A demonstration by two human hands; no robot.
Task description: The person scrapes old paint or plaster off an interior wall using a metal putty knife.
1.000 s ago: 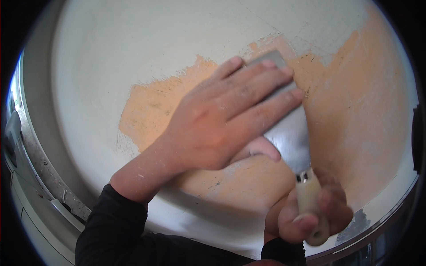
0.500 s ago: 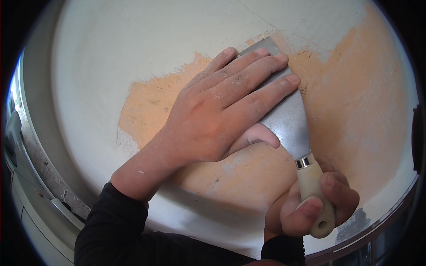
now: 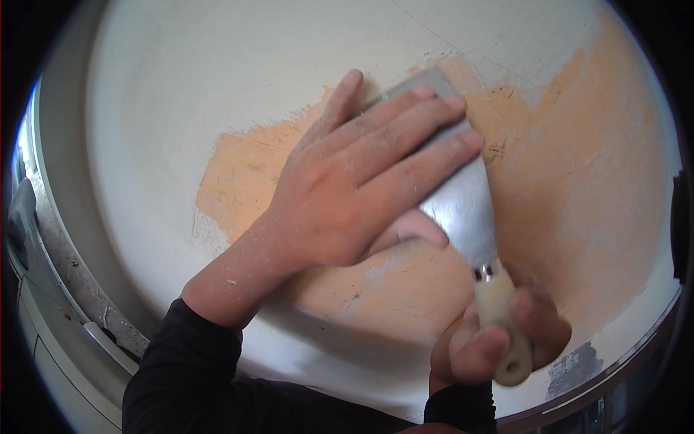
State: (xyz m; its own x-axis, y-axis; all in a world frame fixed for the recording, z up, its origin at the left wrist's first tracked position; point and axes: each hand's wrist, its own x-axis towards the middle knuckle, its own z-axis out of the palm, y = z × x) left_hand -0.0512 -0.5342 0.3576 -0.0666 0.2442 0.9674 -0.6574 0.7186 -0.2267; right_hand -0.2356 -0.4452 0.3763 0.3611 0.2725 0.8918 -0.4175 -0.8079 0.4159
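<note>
A scraper [image 3: 465, 206] with a wide steel blade and a cream handle lies slantwise over the pale surface, its handle end nearest me. My right hand [image 3: 506, 329] is closed round that handle, thumb on the near side. Across the blade rests my left hand [image 3: 347, 177], fingers stretched out and the little finger spread apart beyond the blade's left side. The left thumb lies by the blade's lower left edge. Under both hands, an orange-tan patch [image 3: 571, 166] covers much of the white surface [image 3: 181, 65]. The blade's far edge lies near the patch's upper border.
A dark grey smudge [image 3: 575, 370] marks the surface at the lower right, beside a dark reddish-brown rim. Along the left runs a curved raised edge with a dusty grey strip [image 3: 79, 267] beyond it. Thin scratches or cracks cross the white part at the top.
The scraper's handle and my right hand have moved a little to the left, turning the blade slightly. My left little finger has spread away from the others.
</note>
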